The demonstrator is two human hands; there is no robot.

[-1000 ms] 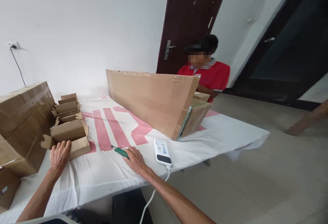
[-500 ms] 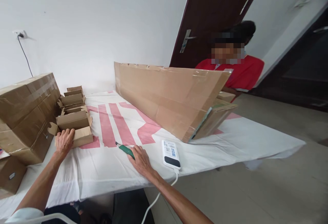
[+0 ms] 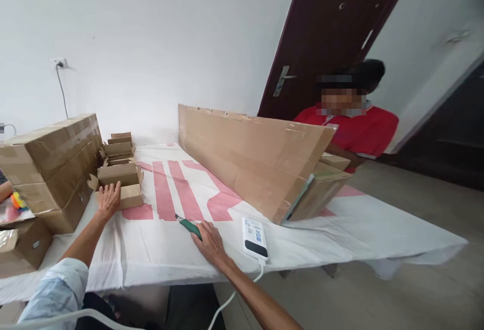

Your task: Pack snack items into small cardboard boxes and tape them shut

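Now, the left hand (image 3: 109,200) lies open, fingers spread, on the front edge of the nearest small cardboard box (image 3: 126,195), which stands first in a row just beside the taped cartons (image 3: 53,161). The right hand (image 3: 210,242) is palm down on the white cloth (image 3: 159,249), fingers over the tail of the green utility knife (image 3: 189,226); whether they clasp it, hard to tell. A power bank (image 3: 254,237) lies just beside that hand. Beyond stands an upright cardboard sheet (image 3: 253,158), with a person in a red shirt (image 3: 355,131) behind it.
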